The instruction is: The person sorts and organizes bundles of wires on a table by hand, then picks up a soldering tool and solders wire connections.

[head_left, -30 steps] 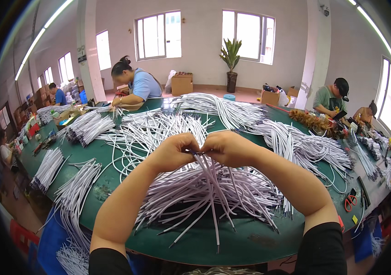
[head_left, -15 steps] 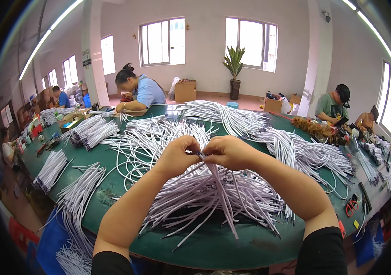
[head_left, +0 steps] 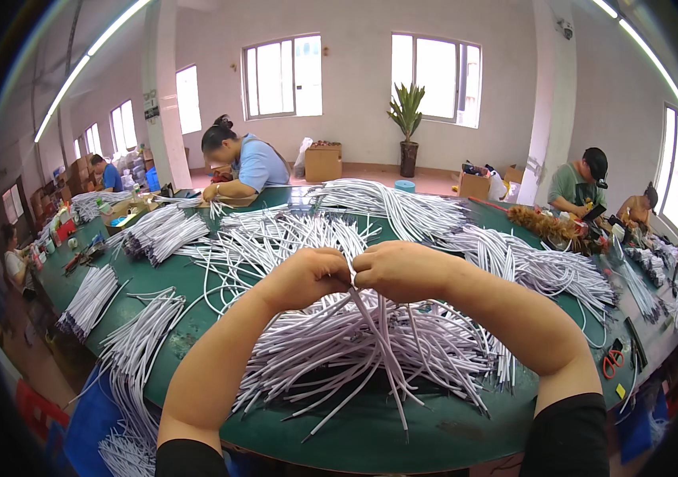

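My left hand and my right hand meet above the middle of the table. Both have their fingers closed around the upper part of a few white cables. The held cables hang down and fan apart toward the table's near edge. Just what the fingertips do is hidden behind the knuckles. Beneath the hands spreads a big heap of white cables with dark tips. Another tangled pile of cables lies just beyond them.
Bundles of white cables lie at left, some drooping over the edge. More bundles spread across the right of the green table. Red-handled scissors rest at the right. A person in blue sits across; others work farther off.
Both hands have come down slightly and stay together. The held cables, bunched closely before, now splay farther apart at their lower ends.
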The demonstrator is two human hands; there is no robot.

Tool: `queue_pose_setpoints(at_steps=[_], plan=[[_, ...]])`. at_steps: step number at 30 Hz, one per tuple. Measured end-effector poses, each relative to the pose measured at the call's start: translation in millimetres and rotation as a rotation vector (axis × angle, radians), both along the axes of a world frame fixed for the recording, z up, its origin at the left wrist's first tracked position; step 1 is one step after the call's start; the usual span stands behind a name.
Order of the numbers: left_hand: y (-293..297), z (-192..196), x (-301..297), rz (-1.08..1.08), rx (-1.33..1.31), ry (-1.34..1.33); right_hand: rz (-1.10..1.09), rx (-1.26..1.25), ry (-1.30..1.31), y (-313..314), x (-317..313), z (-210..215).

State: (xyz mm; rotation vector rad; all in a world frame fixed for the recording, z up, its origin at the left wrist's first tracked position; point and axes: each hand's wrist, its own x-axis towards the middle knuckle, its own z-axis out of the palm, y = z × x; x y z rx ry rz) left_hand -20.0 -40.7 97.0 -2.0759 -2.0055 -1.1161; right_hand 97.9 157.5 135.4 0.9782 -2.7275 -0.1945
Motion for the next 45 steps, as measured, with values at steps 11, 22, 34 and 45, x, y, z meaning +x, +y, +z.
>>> queue_pose_setpoints(at_steps=[11, 22, 34, 45], plan=[[-2, -10, 17, 0.265, 0.084, -0.523, -0.221, -0.495, 0.099, -18, 5, -28], [-7, -18, -6, 0.109, 0.085, -0.423, -0.283, -0.112, -0.049, -18, 6, 9], [-28, -94, 51, 0.239, 0.020, 0.056, -0.310, -0.390, 0.626, 1, 73, -150], [-16, -130, 26, 0.293, 0.021, 0.419, -0.610, -0.706, -0.322, 123, 68, -175]])
